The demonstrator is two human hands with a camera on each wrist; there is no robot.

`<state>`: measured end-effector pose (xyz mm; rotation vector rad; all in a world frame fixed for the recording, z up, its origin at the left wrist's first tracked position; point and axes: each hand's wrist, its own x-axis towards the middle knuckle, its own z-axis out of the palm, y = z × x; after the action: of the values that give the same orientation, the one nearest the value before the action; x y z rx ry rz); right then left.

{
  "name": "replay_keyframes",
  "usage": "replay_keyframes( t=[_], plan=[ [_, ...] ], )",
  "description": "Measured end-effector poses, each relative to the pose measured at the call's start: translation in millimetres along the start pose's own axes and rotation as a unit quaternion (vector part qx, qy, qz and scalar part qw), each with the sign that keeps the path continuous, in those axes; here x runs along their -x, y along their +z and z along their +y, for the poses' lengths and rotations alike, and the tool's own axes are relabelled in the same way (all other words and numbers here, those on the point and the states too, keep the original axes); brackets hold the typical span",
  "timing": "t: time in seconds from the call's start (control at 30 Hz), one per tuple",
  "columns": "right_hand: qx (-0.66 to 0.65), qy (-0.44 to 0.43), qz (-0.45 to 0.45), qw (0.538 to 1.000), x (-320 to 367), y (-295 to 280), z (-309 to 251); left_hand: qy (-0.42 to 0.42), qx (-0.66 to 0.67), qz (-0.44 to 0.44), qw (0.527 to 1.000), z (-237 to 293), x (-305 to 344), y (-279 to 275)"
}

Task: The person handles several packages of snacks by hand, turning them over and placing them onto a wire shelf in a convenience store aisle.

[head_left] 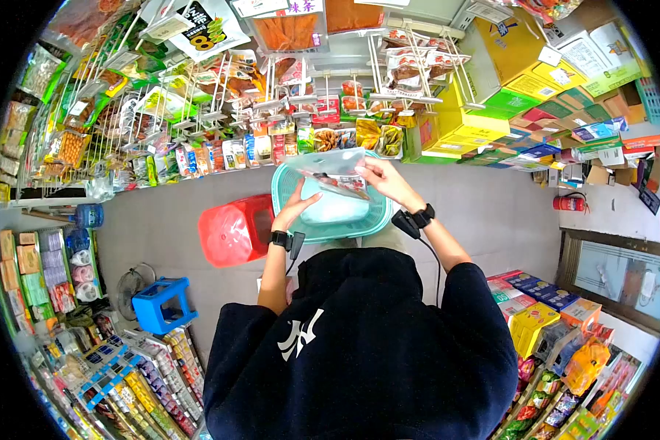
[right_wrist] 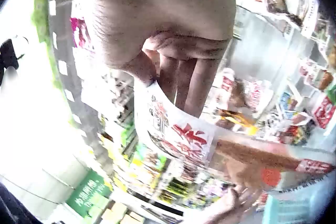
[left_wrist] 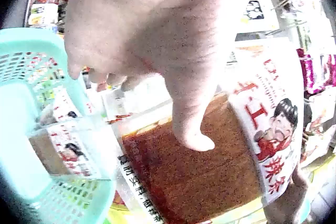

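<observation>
Partly clear flat packet (left_wrist: 210, 171), perforated basket (left_wrist: 37, 37)

There was one teal basket (head_left: 323, 237). Above it were two hands, one left hand (head_left: 293, 210) and one right hand (head_left: 386, 180), with one held packet (left_wrist: 226, 182); inside it, at least one lying packet (left_wrist: 68, 153). Left of the basket stood two stools, one red stool (head_left: 224, 233) and one blue stool (head_left: 154, 312), plus one fan (head_left: 130, 284); right of it, one fire extinguisher (head_left: 570, 203).
</observation>
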<state>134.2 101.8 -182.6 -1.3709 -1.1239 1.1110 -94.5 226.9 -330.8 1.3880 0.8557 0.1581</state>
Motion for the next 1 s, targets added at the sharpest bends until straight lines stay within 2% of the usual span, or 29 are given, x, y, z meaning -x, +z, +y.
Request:
replay_keyframes(
  t=[0.03, 0.1, 0.17, 0.2, 0.23, 0.3, 0.33, 0.37, 0.43, 0.47, 0.63, 0.67, 0.77, 0.9, 1.0],
  plan=[
    [-0.040, -0.013, -0.003, 0.999, 4, -3, -21, 0.072, 0.023, -0.014, 0.997, 4, -3, 1],
    [-0.089, 0.014, 0.009, 0.996, 14, -12, -60, 0.109, 0.053, -0.019, 0.992, 51, 19, 7],
    [-0.089, -0.054, 0.030, 0.994, 20, -22, -85, 0.117, 0.049, -0.050, 0.991, 79, 33, 8],
    [-0.097, -0.071, 0.070, 0.990, 20, -26, -87, 0.150, 0.091, -0.040, 0.984, 110, 52, 17],
    [-0.162, -0.082, 0.097, 0.979, 21, -27, -95, 0.155, 0.089, -0.041, 0.983, 125, 62, 21],
    [-0.155, -0.173, 0.171, 0.958, 21, -34, -99, 0.170, 0.092, -0.010, 0.981, 143, 80, 27],
    [-0.194, -0.120, 0.172, 0.958, 30, -36, -109, 0.197, 0.090, 0.014, 0.976, 152, 88, 32],
    [-0.194, -0.120, 0.171, 0.958, 37, -36, -112, 0.198, 0.090, 0.015, 0.976, 162, 95, 38],
    [-0.163, -0.156, 0.171, 0.959, 48, -34, -115, 0.219, 0.130, 0.077, 0.964, 179, 109, 46],
    [-0.115, -0.119, 0.138, 0.976, 57, -38, -110, 0.224, 0.149, 0.090, 0.959, 185, 113, 50],
    [-0.140, -0.022, 0.079, 0.987, 77, -3, -117, 0.242, 0.141, 0.110, 0.954, 206, 128, 58],
    [-0.106, -0.060, 0.084, 0.989, 78, 3, -112, 0.255, 0.165, 0.115, 0.946, 216, 132, 63],
    [-0.139, -0.035, 0.071, 0.987, 87, 10, -120, 0.269, 0.187, 0.114, 0.938, 229, 139, 65],
    [-0.083, -0.037, 0.113, 0.989, 94, 9, -120, 0.269, 0.159, 0.115, 0.943, 238, 150, 69],
    [-0.106, -0.056, 0.140, 0.983, 98, 17, -129, 0.270, 0.188, 0.098, 0.939, 243, 161, 74]
  ],
)
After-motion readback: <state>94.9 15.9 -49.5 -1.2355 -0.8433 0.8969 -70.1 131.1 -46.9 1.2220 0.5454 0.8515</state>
